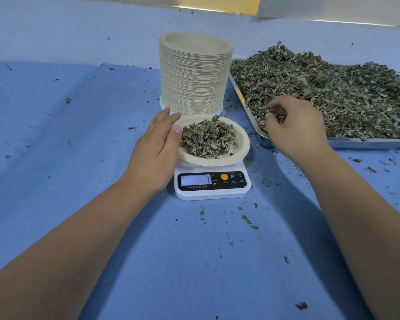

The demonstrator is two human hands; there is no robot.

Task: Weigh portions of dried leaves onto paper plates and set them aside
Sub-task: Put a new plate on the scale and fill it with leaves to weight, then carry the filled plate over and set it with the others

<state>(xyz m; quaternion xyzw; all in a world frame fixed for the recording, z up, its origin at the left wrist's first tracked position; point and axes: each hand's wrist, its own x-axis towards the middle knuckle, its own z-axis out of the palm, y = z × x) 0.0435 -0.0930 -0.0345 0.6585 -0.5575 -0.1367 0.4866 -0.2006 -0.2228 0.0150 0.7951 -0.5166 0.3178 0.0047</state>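
Note:
A paper plate with a mound of dried leaves sits on a small white digital scale at the centre. My left hand lies against the plate's left rim, fingers straight, thumb on the rim. My right hand hovers over the near left corner of a metal tray heaped with dried leaves, its fingers curled round a pinch of leaves.
A tall stack of paper plates stands right behind the scale. Blue cloth covers the table, with leaf crumbs scattered on it. A pale wall edge runs along the back.

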